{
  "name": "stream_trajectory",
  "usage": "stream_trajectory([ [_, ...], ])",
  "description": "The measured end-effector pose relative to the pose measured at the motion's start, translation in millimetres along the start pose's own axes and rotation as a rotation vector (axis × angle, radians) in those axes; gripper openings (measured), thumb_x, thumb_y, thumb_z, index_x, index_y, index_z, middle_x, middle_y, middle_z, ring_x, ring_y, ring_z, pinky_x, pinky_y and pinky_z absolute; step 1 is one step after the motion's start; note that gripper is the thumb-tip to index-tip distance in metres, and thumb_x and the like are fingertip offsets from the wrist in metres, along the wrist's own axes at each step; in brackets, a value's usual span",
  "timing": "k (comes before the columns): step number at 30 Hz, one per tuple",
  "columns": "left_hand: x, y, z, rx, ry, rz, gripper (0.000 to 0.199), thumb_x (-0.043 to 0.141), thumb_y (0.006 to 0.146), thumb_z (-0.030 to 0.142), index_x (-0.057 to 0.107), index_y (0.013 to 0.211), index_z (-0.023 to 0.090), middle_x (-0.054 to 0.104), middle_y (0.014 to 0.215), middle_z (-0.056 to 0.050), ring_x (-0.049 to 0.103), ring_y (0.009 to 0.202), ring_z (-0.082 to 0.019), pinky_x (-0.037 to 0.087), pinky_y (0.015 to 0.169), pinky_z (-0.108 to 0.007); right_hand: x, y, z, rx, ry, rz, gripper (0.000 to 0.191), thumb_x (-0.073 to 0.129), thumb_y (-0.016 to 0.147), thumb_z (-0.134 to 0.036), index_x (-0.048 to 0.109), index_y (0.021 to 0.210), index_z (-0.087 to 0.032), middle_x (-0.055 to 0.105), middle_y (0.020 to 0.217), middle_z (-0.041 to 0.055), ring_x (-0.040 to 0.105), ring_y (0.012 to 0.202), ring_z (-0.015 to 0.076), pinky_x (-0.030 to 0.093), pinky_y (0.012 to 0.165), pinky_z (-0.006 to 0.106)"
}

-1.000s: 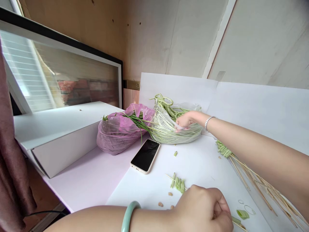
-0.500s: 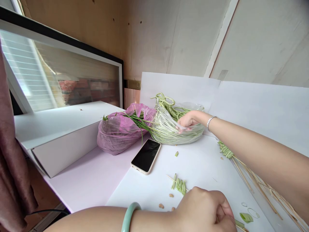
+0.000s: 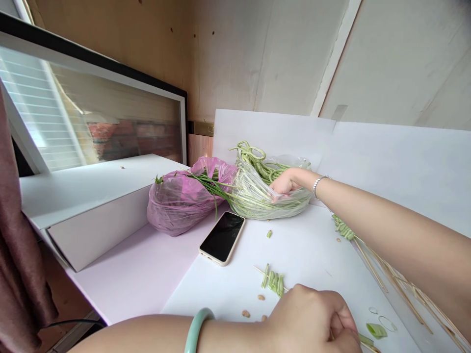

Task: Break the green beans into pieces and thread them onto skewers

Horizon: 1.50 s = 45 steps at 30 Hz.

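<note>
My left hand (image 3: pixel 312 321), with a green bangle on its wrist, is closed around a thin wooden skewer at the bottom. Short green bean pieces (image 3: pixel 275 283) are threaded on the skewer's left part, and another green piece shows beyond my fingers. Farther back, my right hand (image 3: pixel 286 182), wearing a silver bracelet, reaches into a clear plastic bag (image 3: pixel 294 208) of long green beans (image 3: pixel 253 156). Its fingers are bent and partly covered by the plastic and beans; what they grip cannot be made out.
A phone (image 3: pixel 222 239) lies before a purple bag (image 3: pixel 176 208) of greens. At the left stands a white box (image 3: pixel 99 220). Skewers (image 3: pixel 395 279) with threaded bean pieces (image 3: pixel 342 227) lie under my right forearm. A loose bean piece (image 3: pixel 376 330) and small tan beans (image 3: pixel 246 314) are nearby.
The view has shifted very slightly. Both hands keep their places, my left around the skewer and my right in the clear bag.
</note>
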<state>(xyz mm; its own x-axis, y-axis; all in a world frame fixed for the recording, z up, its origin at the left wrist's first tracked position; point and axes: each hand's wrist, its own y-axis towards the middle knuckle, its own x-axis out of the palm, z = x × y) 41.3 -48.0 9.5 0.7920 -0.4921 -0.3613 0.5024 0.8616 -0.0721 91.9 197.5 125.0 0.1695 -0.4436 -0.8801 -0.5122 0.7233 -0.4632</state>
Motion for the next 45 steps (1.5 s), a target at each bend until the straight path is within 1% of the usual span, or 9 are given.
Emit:
stream_trajectory([
  [5, -2.1, 1, 0, -0.004, -0.014, -0.016, 0.012, 0.053, 0.065, 0.016, 0.060, 0.074, 0.019, 0.054, 0.064, 0.003, 0.049, 0.056, -0.011, 0.037, 0.051, -0.021, -4, -6, -1, 0.062, 0.032, -0.156, 0.030, 0.059, 0.094, -0.033, 0.060, 0.119, -0.016, 0.061, 0.120, 0.0072, 0.063, 0.100, 0.0235, 0.054, 0.083, 0.042],
  [10, -4.1, 1, -1, 0.006, -0.047, -0.032, 0.011, 0.052, 0.066, 0.017, 0.060, 0.075, 0.019, 0.054, 0.065, 0.003, 0.050, 0.056, -0.011, 0.037, 0.051, -0.020, -11, -9, 2, 0.087, -0.010, -0.148, 0.030, 0.059, 0.094, -0.031, 0.058, 0.120, -0.017, 0.061, 0.121, 0.0083, 0.063, 0.100, 0.0219, 0.054, 0.083, 0.042],
  [15, -3.5, 0, 2, -0.011, -0.025, -0.023, 0.012, 0.053, 0.065, 0.015, 0.059, 0.074, 0.019, 0.053, 0.063, 0.004, 0.049, 0.056, -0.011, 0.038, 0.052, -0.021, -19, -10, -4, 0.120, -0.103, 0.018, 0.030, 0.059, 0.094, -0.033, 0.059, 0.119, -0.017, 0.061, 0.121, 0.0076, 0.063, 0.100, 0.0230, 0.054, 0.084, 0.042],
  [19, -2.1, -1, 5, -0.016, -0.026, -0.003, 0.012, 0.052, 0.063, 0.013, 0.059, 0.072, 0.019, 0.054, 0.063, 0.003, 0.049, 0.057, -0.012, 0.040, 0.054, -0.022, -31, -17, -10, 0.171, -0.210, 0.199, 0.029, 0.058, 0.095, -0.033, 0.060, 0.118, -0.017, 0.061, 0.120, 0.0079, 0.063, 0.099, 0.0219, 0.054, 0.084, 0.041],
  [25, -3.1, -1, 2, 0.010, -0.080, -0.006, 0.011, 0.051, 0.060, 0.011, 0.053, 0.067, 0.019, 0.051, 0.060, 0.005, 0.048, 0.055, -0.011, 0.036, 0.050, -0.021, -49, -32, -15, 0.236, -0.389, 0.485, 0.027, 0.057, 0.095, -0.033, 0.060, 0.118, -0.019, 0.061, 0.120, 0.0082, 0.063, 0.099, 0.0205, 0.054, 0.084, 0.040],
  [31, -4.8, -1, 2, 0.027, -0.093, -0.013, 0.011, 0.051, 0.061, 0.010, 0.052, 0.067, 0.019, 0.050, 0.059, 0.006, 0.047, 0.054, -0.010, 0.036, 0.051, -0.021, -58, -32, -16, 0.158, -0.609, 0.736, 0.030, 0.060, 0.093, -0.031, 0.058, 0.121, -0.017, 0.061, 0.121, 0.0086, 0.062, 0.104, 0.0239, 0.053, 0.086, 0.046],
  [36, 1.6, 1, -1, -0.003, -0.058, 0.019, 0.014, 0.052, 0.063, 0.012, 0.060, 0.073, 0.018, 0.055, 0.063, 0.003, 0.052, 0.058, -0.012, 0.043, 0.056, -0.022, -92, -31, -5, 0.138, -0.725, 0.845, 0.029, 0.060, 0.093, -0.031, 0.059, 0.119, -0.017, 0.061, 0.120, 0.0083, 0.061, 0.104, 0.0239, 0.052, 0.086, 0.046],
  [41, 4.9, 5, -4, 0.037, -0.038, 0.027, 0.016, 0.051, 0.064, 0.012, 0.063, 0.074, 0.018, 0.054, 0.062, 0.002, 0.050, 0.055, -0.012, 0.043, 0.055, -0.023, -125, -35, 0, 0.206, -0.791, 0.893, 0.028, 0.059, 0.094, -0.031, 0.059, 0.118, -0.017, 0.061, 0.120, 0.0083, 0.062, 0.103, 0.0229, 0.052, 0.087, 0.045],
  [45, 7.3, 9, -5, -0.108, -0.049, 0.041, 0.017, 0.052, 0.061, 0.010, 0.062, 0.070, 0.019, 0.053, 0.059, 0.003, 0.052, 0.056, -0.014, 0.044, 0.057, -0.024, -144, -35, -4, 0.275, -0.807, 0.894, 0.029, 0.060, 0.094, -0.029, 0.059, 0.120, -0.016, 0.060, 0.122, 0.0092, 0.062, 0.103, 0.0224, 0.052, 0.087, 0.043],
])
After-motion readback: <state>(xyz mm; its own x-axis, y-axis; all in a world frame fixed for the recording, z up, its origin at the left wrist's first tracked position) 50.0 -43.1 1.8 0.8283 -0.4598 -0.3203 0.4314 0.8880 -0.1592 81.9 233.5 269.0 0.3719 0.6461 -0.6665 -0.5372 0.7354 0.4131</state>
